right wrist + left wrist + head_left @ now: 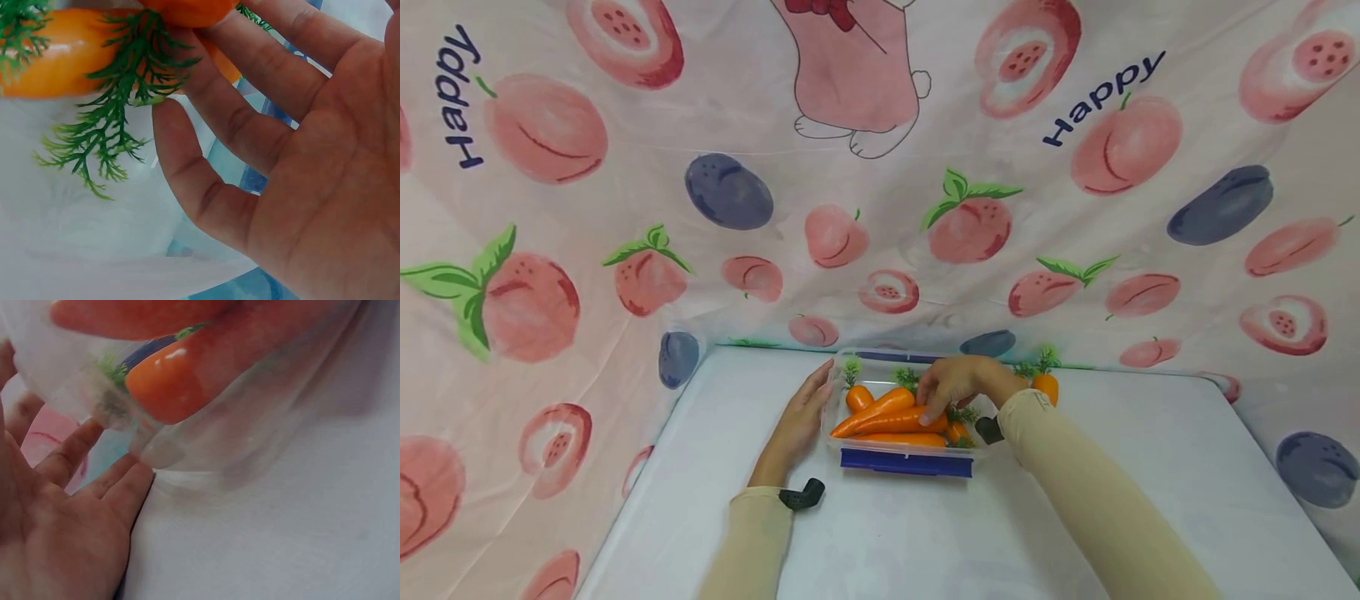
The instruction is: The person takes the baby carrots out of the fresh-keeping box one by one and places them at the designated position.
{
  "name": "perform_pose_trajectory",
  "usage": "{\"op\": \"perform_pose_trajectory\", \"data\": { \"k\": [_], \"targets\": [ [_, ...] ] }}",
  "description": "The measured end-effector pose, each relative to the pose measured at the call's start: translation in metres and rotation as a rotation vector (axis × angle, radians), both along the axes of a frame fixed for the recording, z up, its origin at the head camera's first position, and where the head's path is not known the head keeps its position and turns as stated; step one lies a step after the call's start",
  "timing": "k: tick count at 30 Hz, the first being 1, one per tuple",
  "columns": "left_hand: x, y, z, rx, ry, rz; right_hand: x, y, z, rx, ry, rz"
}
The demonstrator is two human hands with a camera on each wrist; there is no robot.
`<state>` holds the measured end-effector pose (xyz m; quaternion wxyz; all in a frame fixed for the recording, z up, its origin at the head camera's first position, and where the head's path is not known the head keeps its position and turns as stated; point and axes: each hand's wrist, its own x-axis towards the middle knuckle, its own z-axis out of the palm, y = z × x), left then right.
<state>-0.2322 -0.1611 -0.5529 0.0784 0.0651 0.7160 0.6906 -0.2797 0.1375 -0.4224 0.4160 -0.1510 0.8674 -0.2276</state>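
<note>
A clear plastic box holds several orange toy carrots with green leafy tops. My right hand reaches into it and grips one carrot near its leafy end, thumb on the near side. In the right wrist view, that carrot's thick end shows at the fingers, with green leaves hanging beside them. My left hand rests against the box's left side with fingers extended. Through the clear wall in the left wrist view, the rounded end of a carrot is visible.
A blue flap hangs at the box's front. Another carrot lies right of the box, partly behind my right forearm. The white table meets a fruit-printed cloth at the back and sides.
</note>
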Motion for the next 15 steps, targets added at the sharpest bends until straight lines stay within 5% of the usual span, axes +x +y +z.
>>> {"op": "perform_pose_trajectory", "data": {
  "k": [4,15],
  "targets": [
    [0.0,-0.004,0.0,0.112,-0.03,-0.038,-0.001,0.001,-0.002,0.0,0.013,0.034],
    [0.0,-0.023,0.002,0.169,0.001,-0.218,-0.001,0.004,-0.002,-0.037,0.087,0.157]
  ]
}}
